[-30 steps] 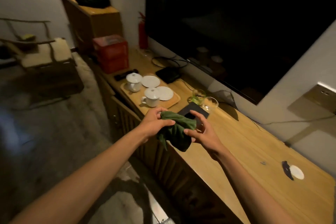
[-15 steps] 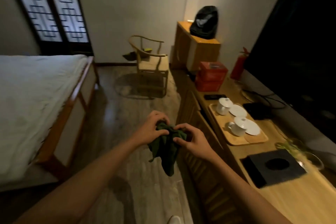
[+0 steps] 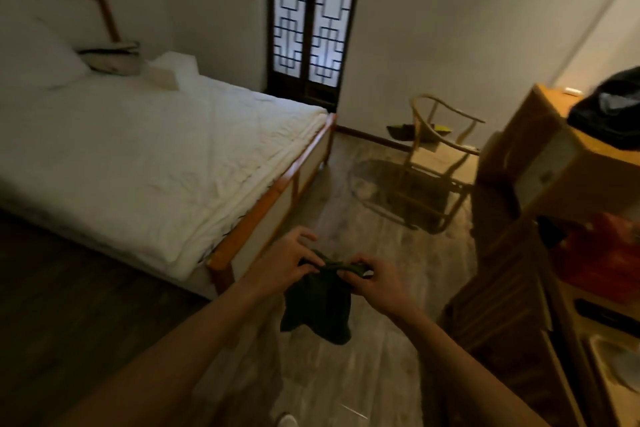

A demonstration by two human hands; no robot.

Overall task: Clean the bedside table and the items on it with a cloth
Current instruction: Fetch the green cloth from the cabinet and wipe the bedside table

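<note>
- A strip of pale floor [image 3: 346,211] runs from the hands up toward 12 o'clock, between the bed [image 3: 138,149] at 10 o'clock and the wooden cabinet run [image 3: 502,288] at 3 o'clock.
- The bed's orange-brown wooden rail [image 3: 273,198] edges that strip on the left; its near corner post stands just beside the left forearm.
- A round-backed wooden chair [image 3: 440,163] sits at 1 o'clock, closing off part of the far end of the strip beside the cabinets.
- A lattice door [image 3: 311,17] stands at 12 o'clock, past the foot of the bed.
- The frame's right edge cuts off the cabinet tops. A black bag [image 3: 609,114] and something red [image 3: 599,253] show only partly there, and the red thing is too blurred to name.
- At 10 to 11 o'clock, past the white pillows, a dark flat object [image 3: 110,57] lies by the headboard wall; I cannot tell what it is.
- The lower left is dark, with little detail.
- The dark green cloth [image 3: 317,305] hangs in the air over the floor at 6 o'clock, held along its top edge and drooping below the hands, touching no furniture.
- The left hand [image 3: 287,267] pinches the cloth's top left with thumb and fingertips closed on it.
- The right hand [image 3: 374,277] pinches the top right the same way, fingers curled together on a bunched fold.
- The two hands are near each other, with a short span of cloth stretched between them.
</note>
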